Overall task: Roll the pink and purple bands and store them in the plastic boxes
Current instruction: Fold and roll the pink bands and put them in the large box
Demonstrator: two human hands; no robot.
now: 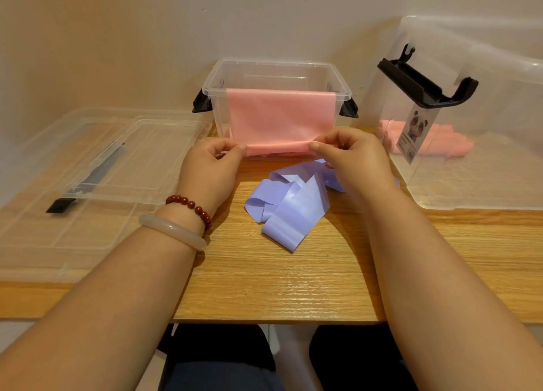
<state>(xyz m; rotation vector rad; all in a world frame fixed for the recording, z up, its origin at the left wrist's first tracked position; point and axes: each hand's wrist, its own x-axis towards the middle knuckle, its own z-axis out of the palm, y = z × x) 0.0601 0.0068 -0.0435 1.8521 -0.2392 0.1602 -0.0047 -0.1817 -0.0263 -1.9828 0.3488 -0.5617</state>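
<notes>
A pink band (279,117) hangs over the front rim of a clear plastic box (338,82) with black latches at the back of the table. My left hand (211,164) pinches the band's lower left end, and my right hand (352,161) pinches the lower right end, with the edge turned over between them. A purple band (291,205) lies loosely crumpled on the wooden table just in front of my hands, partly under my right wrist. A larger clear box (484,196) on the right holds several rolled pink bands (440,144).
Two clear lids (88,161) lie flat on the left, one with a black handle (88,179). Another lid with a black handle (426,82) and a panda label leans upright at the right box. The table's front edge (279,320) is near my lap.
</notes>
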